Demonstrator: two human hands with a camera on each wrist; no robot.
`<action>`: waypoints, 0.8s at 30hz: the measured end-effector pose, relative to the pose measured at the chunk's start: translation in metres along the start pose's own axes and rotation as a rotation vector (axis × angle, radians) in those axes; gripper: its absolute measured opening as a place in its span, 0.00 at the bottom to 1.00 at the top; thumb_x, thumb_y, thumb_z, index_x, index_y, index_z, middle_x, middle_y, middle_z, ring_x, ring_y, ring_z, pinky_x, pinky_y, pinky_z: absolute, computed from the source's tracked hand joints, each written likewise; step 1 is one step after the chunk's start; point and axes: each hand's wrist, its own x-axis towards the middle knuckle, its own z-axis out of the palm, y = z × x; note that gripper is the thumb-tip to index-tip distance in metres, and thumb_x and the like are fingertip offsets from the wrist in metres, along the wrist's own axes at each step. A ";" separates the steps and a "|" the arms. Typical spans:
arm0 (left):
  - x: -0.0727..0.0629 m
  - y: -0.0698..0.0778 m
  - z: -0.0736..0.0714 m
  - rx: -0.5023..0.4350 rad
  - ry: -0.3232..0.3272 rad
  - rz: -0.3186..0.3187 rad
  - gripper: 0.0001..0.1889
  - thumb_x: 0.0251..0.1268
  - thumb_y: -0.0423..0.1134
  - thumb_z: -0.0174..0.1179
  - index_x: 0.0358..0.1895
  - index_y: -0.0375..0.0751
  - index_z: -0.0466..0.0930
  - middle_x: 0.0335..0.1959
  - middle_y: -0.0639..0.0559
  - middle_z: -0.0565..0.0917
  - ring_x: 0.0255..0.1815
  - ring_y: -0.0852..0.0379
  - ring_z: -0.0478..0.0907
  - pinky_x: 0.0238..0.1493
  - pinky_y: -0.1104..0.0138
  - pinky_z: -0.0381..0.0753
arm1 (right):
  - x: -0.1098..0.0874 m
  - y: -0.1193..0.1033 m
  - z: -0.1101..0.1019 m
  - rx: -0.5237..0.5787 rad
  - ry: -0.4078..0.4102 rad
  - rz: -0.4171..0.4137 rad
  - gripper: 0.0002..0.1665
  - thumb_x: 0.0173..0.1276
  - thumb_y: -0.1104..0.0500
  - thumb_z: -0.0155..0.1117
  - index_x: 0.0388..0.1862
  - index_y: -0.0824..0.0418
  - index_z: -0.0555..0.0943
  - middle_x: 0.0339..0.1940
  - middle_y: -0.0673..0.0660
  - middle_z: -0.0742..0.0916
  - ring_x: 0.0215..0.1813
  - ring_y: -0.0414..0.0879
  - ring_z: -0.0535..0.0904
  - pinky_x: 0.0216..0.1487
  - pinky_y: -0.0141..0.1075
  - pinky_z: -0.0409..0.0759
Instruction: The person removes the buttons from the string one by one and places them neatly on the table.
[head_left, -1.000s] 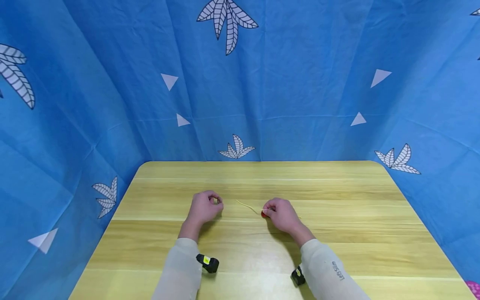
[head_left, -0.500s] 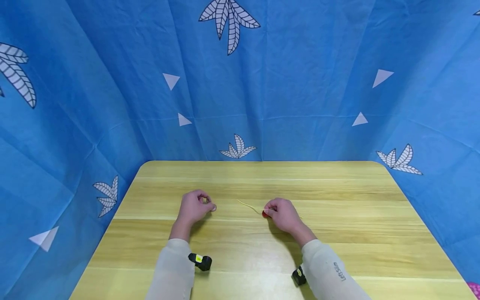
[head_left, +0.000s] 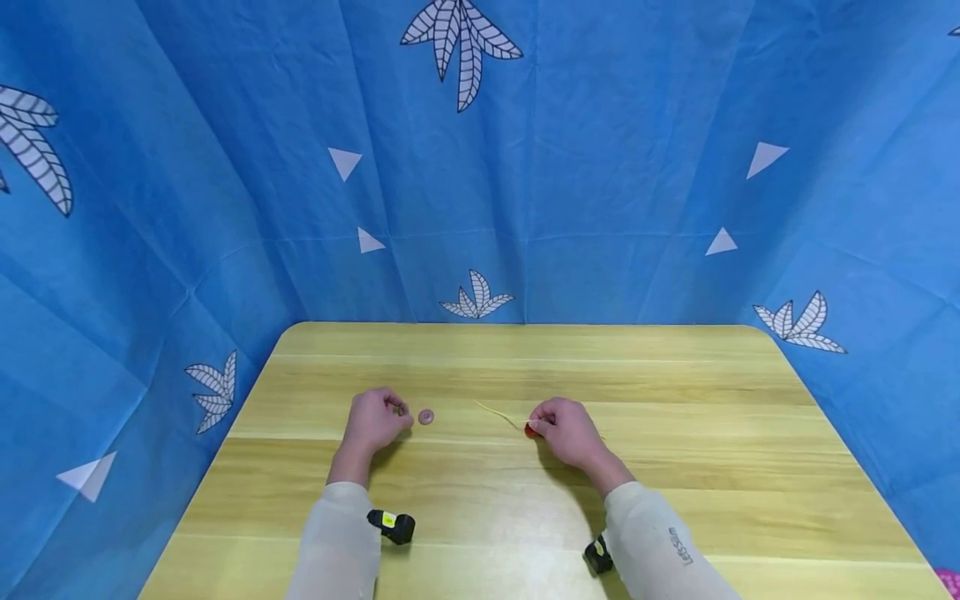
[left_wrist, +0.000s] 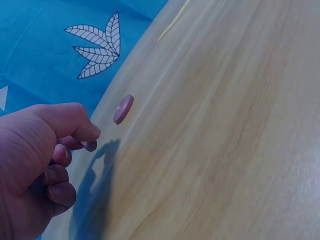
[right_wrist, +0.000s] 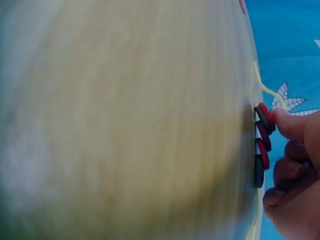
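A pinkish-mauve button [head_left: 426, 417] lies flat on the table, just right of my left hand [head_left: 377, 419]. In the left wrist view that button [left_wrist: 123, 109] is apart from my left hand [left_wrist: 45, 155], whose fingers are loosely curled with nothing visible between them. My right hand [head_left: 566, 429] pinches a yellow string [head_left: 495, 411] beside a red button [head_left: 531, 430]. In the right wrist view several red and dark buttons [right_wrist: 263, 145] hang in a row below the thumb of my right hand [right_wrist: 300, 155], with string [right_wrist: 257, 75] above and below them.
The pale wooden table [head_left: 480, 517] ends at a blue curtain [head_left: 615, 167] printed with leaves behind and at the sides. A black wrist camera [head_left: 393, 527] is worn on the left sleeve, and another wrist camera [head_left: 597, 554] on the right.
My left hand has moved left, set the mauve button on the table and let go of it, then drawn away. My right hand stays in place with the string.
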 end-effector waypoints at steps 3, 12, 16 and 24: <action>0.000 -0.003 0.001 0.020 -0.010 -0.008 0.08 0.50 0.33 0.72 0.34 0.40 0.84 0.21 0.51 0.76 0.23 0.54 0.71 0.26 0.63 0.71 | 0.000 0.000 0.001 -0.009 0.004 -0.002 0.10 0.70 0.65 0.66 0.28 0.54 0.85 0.28 0.46 0.85 0.31 0.44 0.76 0.38 0.41 0.74; 0.002 -0.011 0.002 0.017 0.007 0.005 0.08 0.54 0.34 0.70 0.37 0.37 0.85 0.22 0.51 0.76 0.24 0.54 0.71 0.28 0.63 0.72 | 0.000 -0.001 0.002 -0.014 0.009 -0.006 0.10 0.70 0.65 0.66 0.28 0.55 0.85 0.27 0.46 0.84 0.30 0.43 0.74 0.36 0.41 0.73; 0.003 -0.013 0.003 0.023 0.012 0.000 0.09 0.56 0.37 0.70 0.38 0.37 0.86 0.23 0.51 0.77 0.25 0.54 0.72 0.30 0.62 0.73 | 0.001 -0.001 0.003 -0.021 0.010 -0.011 0.11 0.70 0.65 0.66 0.27 0.55 0.85 0.27 0.46 0.84 0.31 0.43 0.75 0.38 0.41 0.73; 0.001 -0.013 0.002 0.002 0.005 -0.006 0.09 0.58 0.38 0.71 0.38 0.37 0.87 0.28 0.51 0.80 0.31 0.53 0.73 0.34 0.60 0.75 | 0.001 -0.002 0.002 -0.032 0.018 -0.021 0.10 0.69 0.66 0.67 0.27 0.55 0.85 0.28 0.46 0.85 0.33 0.42 0.77 0.43 0.43 0.75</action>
